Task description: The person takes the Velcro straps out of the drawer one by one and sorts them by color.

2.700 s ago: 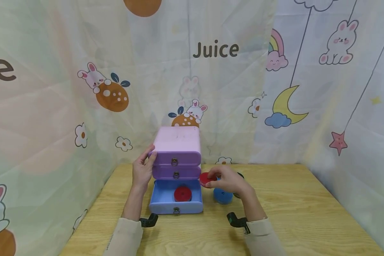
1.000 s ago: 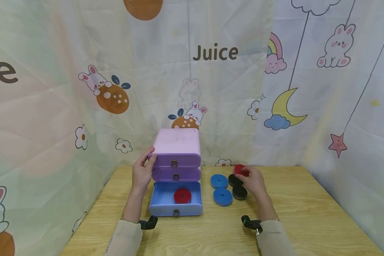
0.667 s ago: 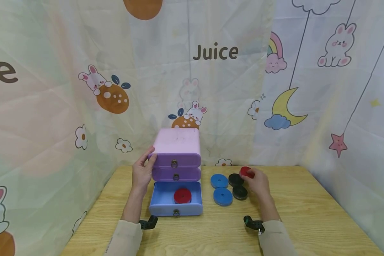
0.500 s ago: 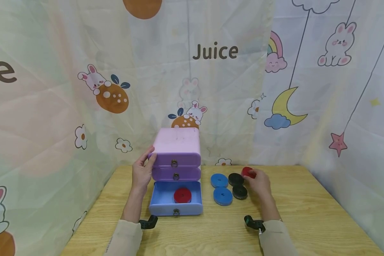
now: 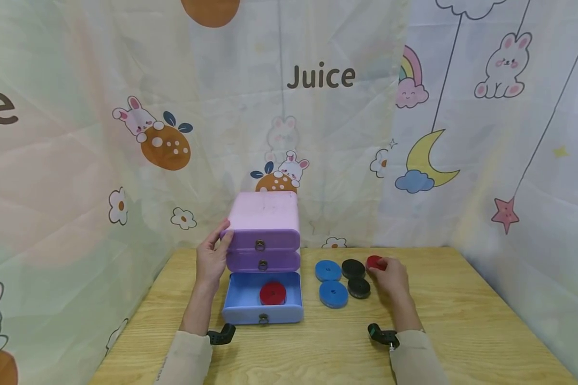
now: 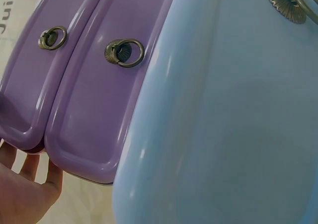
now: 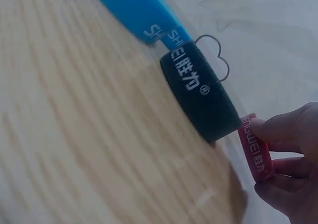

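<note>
A small chest of drawers (image 5: 266,209) with a pink top stands at the middle back. My left hand (image 5: 212,262) grips its upper left corner beside the purple top drawer (image 5: 241,240); in the left wrist view its fingertips go behind the drawer fronts. The blue bottom drawer (image 5: 241,315) is pulled out and has a red tape roll (image 5: 272,293) lying flat in it. At the back right, my right hand (image 5: 394,277) pinches another red tape roll (image 5: 373,261) by its edge, low at the table beside the black rolls. White lettering shows on this roll (image 7: 256,149) in the right wrist view.
Two blue tape rolls (image 5: 333,294) lie to the right of the chest. Two black tape rolls (image 5: 354,269) lie between them and the right hand. A printed curtain (image 5: 337,160) hangs behind the wooden table (image 5: 327,347).
My right hand has carried the red roll from beside the chest rightward past the black rolls and lowered it at the back right. The left hand stays at the chest's corner.
</note>
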Demonstrator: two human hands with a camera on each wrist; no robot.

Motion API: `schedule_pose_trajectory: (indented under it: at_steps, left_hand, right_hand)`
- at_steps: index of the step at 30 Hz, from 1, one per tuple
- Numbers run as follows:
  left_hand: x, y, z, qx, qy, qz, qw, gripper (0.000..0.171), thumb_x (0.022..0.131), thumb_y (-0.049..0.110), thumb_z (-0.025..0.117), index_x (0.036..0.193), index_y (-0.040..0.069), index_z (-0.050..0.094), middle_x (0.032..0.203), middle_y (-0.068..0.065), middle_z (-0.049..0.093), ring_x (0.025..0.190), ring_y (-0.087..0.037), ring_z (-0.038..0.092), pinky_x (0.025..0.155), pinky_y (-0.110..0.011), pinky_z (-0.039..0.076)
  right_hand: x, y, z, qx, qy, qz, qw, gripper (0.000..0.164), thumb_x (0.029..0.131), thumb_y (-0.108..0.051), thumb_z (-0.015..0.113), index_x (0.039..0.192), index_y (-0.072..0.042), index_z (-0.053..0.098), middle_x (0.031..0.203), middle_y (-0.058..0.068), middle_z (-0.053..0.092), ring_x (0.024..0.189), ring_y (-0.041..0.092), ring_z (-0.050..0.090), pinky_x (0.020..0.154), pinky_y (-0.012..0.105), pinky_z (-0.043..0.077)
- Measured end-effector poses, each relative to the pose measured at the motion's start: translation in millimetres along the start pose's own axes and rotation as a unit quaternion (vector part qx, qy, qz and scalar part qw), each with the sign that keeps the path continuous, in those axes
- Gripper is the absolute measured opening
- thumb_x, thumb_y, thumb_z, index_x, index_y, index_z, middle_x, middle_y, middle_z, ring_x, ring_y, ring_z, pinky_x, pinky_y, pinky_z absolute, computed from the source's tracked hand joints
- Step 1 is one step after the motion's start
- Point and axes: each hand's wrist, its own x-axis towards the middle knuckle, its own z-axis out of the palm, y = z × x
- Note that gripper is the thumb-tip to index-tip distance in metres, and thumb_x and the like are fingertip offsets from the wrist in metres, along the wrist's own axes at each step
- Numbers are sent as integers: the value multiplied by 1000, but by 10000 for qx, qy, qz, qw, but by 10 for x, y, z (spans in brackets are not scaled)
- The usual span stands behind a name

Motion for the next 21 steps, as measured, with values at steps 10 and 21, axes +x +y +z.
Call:
schedule_pose_trajectory:
  at_steps: [10,21]
  left_hand:
    - [6,-6,-4,44,25,37,10000,53,93,50,75,141,29,67,153,12,57,147,-11,46,120,-42,43]
    - [12,-8,-3,60,-6,4,10000,53,93,51,75,141,30,66,154,13,56,148,-12,45,120,-43,43]
  right_hand:
    - [-3,29,44,-237,25,-21,9997,41,98,-19,71,127,9,65,126,34,66,117,51,62,100,62,50]
    - [-5,43,43,-307,-64,-48,9995,40,98,-18,72,127,9,65,126,34,66,115,52,62,98,64,50]
